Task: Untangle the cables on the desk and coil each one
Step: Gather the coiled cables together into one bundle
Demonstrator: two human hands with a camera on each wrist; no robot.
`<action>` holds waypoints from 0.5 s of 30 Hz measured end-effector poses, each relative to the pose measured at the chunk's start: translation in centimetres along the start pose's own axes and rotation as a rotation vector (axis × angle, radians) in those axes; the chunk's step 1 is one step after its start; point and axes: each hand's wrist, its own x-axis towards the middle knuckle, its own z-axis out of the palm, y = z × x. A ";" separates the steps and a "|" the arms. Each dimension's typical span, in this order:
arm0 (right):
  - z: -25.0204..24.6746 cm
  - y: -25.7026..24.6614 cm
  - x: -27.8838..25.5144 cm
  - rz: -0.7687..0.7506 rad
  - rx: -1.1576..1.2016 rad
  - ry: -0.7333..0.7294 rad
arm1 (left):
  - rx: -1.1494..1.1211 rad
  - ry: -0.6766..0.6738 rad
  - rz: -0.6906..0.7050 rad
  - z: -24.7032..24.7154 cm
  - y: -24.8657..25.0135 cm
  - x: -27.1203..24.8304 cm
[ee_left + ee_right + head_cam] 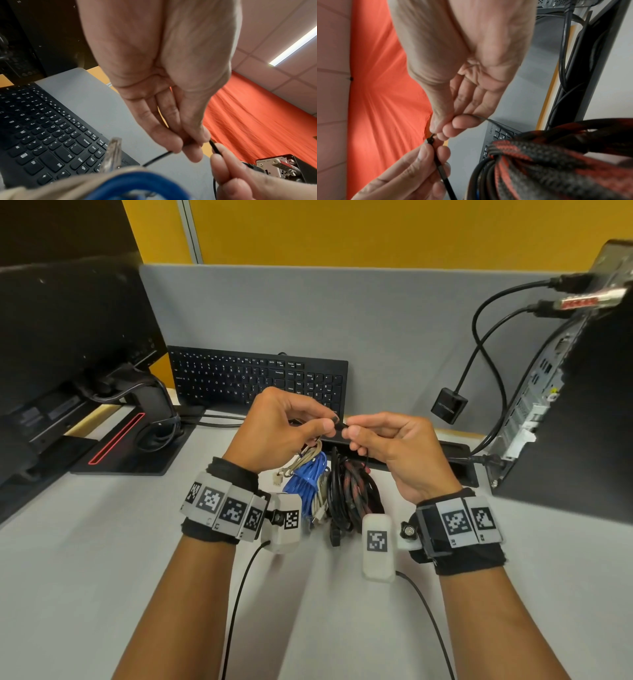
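Both hands are raised over the desk (102,559), fingertips nearly meeting. My left hand (329,426) and right hand (352,434) each pinch one thin black tie-like strip (340,426). The right wrist view shows its small head at my right hand (438,131) and its strap (441,170) running through the left hand (433,152). Directly below is a bundle: beige cable (301,458), blue cable (308,477), black cable (337,491), red-and-black braided cable (359,491). The cables overlap; whether the bundle hangs or lies on the desk is unclear.
A black keyboard (257,378) leans against the grey partition behind the hands. A monitor (68,337) and its base (137,446) stand at the left. A computer tower (565,405) with plugged cables is on the right, beside a black cable slot (459,457).
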 end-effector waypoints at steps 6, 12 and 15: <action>0.1 0.0 0.0 -0.006 0.010 -0.002 | 0.023 -0.009 0.007 0.5 0.2 0.1; 0.0 0.1 0.2 0.022 0.013 0.013 | 0.013 -0.004 -0.004 0.8 0.6 0.1; 0.0 0.0 0.1 0.027 0.015 -0.002 | -0.041 0.023 -0.011 0.9 0.9 0.0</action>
